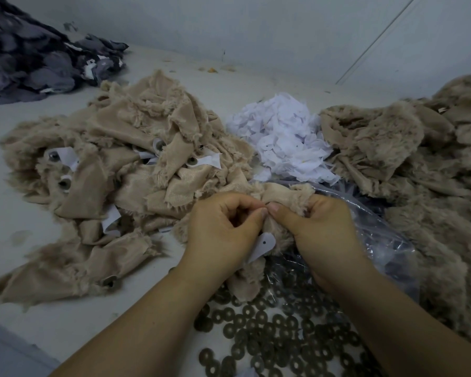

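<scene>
Work in hand: a tan plush piece (280,193) is being fitted, as it seems, with a small part at the spot where both thumbs meet; the part itself is hidden.
Left hand: the left hand (223,227) is curled, and the plush piece is pinched by its thumb and forefinger.
Right hand: the right hand (321,227) is curled round the other side of the same piece, with the thumb tip touching the left one.
Fingers: the fingers (276,208) are narrow and closed on the fabric; no gap is seen between the thumbs.
Place of the piece: it is held just above the desk (25,227), over the edge of a clear plastic bag (378,227), between the two hands.
White tab: a white tab (263,246) with a small hole hangs from the piece, below the thumbs.
Washers: many dark washers (259,322) are spread on the desk under the wrists, near to be taken.
Other piles: pieces with eyes (125,148) lie at the left, white cut tabs (280,137) behind, plain plush pieces (419,172) at the right, dark fabric (25,55) far left.
How to do it well: the fabric should be stretched flat at the hole, so that no pile is trapped; the pressure should be given straight, with both thumbs together; the tab should be left flat against the back side.
Risk: if the pinch slips, the hole may be lost in the fur.
</scene>
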Tool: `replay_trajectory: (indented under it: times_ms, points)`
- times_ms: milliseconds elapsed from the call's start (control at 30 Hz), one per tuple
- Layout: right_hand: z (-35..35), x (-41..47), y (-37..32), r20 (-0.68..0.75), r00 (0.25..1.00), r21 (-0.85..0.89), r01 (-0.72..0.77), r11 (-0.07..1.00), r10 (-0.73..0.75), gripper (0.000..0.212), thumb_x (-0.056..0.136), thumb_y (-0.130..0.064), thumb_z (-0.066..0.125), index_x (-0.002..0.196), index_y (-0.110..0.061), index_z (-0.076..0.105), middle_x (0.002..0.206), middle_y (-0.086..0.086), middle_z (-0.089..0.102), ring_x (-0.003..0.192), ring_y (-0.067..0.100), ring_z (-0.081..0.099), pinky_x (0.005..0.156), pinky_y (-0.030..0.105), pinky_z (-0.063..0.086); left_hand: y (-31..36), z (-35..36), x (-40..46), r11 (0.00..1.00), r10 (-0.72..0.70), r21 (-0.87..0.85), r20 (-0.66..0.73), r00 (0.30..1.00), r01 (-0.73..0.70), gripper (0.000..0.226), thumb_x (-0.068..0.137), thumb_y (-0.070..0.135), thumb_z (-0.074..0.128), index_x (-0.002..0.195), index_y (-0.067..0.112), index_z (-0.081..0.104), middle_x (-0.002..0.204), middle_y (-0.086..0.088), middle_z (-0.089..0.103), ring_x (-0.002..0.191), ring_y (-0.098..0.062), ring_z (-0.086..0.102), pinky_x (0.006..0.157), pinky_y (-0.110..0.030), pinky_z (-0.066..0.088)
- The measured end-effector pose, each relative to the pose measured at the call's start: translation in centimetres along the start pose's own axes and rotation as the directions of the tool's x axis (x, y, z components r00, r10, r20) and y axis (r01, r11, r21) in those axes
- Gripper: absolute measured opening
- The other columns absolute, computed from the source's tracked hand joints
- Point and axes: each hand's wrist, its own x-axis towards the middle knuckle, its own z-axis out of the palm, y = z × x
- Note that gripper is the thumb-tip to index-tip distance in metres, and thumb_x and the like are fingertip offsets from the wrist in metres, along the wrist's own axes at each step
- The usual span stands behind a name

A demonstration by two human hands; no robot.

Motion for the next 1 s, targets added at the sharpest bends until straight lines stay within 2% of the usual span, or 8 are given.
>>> replay_trajectory:
  times_ms: [100,200,333,433,633,800,900,1000]
  points:
    - [0.07,-0.08,0.08,-0.019,1.000,-0.079,0.019,0.997,-0.021,0.003,0.082,-0.011,0.079,0.084,-0.013,0.076,0.076,0.000,0.077,0.072,0.017,0.075,0.068,0.036,0.061,0.00,0.14,-0.03,0.988,0.105,0.118,-0.017,0.994,-0.102,0.017,0.081,0.003,0.076,0.077,0.019,0.076,0.071,0.006,0.070,0.067,-0.009,0.065,0.063,-0.028,0.056]
    - [0.18,-0.13,-0.08,-0.030,0.999,-0.154,0.034,0.988,-0.039,0.007,0.084,-0.012,0.078,0.089,-0.008,0.076,0.079,0.003,0.078,0.076,0.020,0.075,0.075,0.043,0.062,-0.11,0.13,-0.02,0.963,0.192,0.195,-0.005,0.981,-0.187,0.014,0.079,0.002,0.076,0.076,0.016,0.076,0.071,0.005,0.069,0.067,-0.010,0.063,0.062,-0.024,0.053]
    - [0.38,-0.16,-0.26,-0.037,0.992,-0.342,0.098,0.935,-0.117,0.034,0.085,-0.024,0.076,0.092,0.009,0.069,0.088,0.026,0.072,0.083,0.042,0.070,0.072,0.055,0.058,-0.06,0.14,0.00,0.950,0.233,0.211,0.003,0.972,-0.229,0.014,0.078,0.000,0.077,0.074,0.013,0.076,0.070,0.004,0.068,0.067,-0.009,0.062,0.062,-0.020,0.051]
    - [0.40,-0.16,-0.29,-0.046,0.991,-0.359,0.100,0.928,-0.124,0.040,0.086,-0.026,0.074,0.095,0.012,0.066,0.093,0.031,0.069,0.087,0.047,0.067,0.073,0.058,0.057,-0.04,0.13,0.15,0.970,0.194,0.148,0.011,0.981,-0.193,0.014,0.078,0.000,0.078,0.076,0.014,0.076,0.071,0.003,0.069,0.068,-0.009,0.064,0.062,-0.018,0.052]
    - [0.32,0.03,0.07,-0.042,0.997,-0.226,0.058,0.972,-0.069,0.021,0.091,-0.020,0.070,0.097,0.001,0.069,0.092,0.017,0.074,0.088,0.035,0.071,0.082,0.054,0.057,0.09,-0.01,0.30,0.998,0.061,-0.005,0.036,0.997,-0.061,0.016,0.079,0.006,0.080,0.082,0.022,0.077,0.074,0.006,0.073,0.068,-0.005,0.068,0.064,-0.019,0.055]
    - [0.31,0.00,0.37,-0.041,0.998,-0.130,0.033,0.991,-0.038,0.011,0.093,-0.019,0.068,0.099,-0.009,0.071,0.092,0.007,0.076,0.088,0.025,0.073,0.085,0.049,0.058,0.16,-0.08,0.19,0.989,-0.072,-0.127,0.036,0.997,0.076,0.017,0.077,0.007,0.081,0.082,0.022,0.076,0.075,0.002,0.075,0.071,-0.015,0.073,0.066,-0.028,0.060]
    - [0.32,0.00,0.46,-0.033,0.999,-0.057,-0.001,0.998,-0.001,0.014,0.094,-0.018,0.066,0.101,-0.006,0.070,0.094,0.012,0.075,0.089,0.030,0.073,0.084,0.052,0.059,0.28,-0.10,0.20,0.980,-0.093,-0.174,0.039,0.995,0.099,0.017,0.077,0.002,0.080,0.082,0.018,0.076,0.074,-0.006,0.074,0.071,-0.025,0.072,0.065,-0.035,0.062]
    - [0.33,-0.07,0.43,-0.013,0.999,0.032,-0.044,0.999,0.045,0.018,0.095,-0.016,0.065,0.103,0.000,0.067,0.099,0.020,0.073,0.093,0.039,0.071,0.085,0.058,0.057,0.33,-0.15,0.26,0.973,-0.088,-0.211,0.026,0.996,0.092,0.023,0.075,-0.004,0.080,0.082,0.017,0.072,0.071,-0.004,0.071,0.062,-0.017,0.068,0.059,-0.025,0.058]
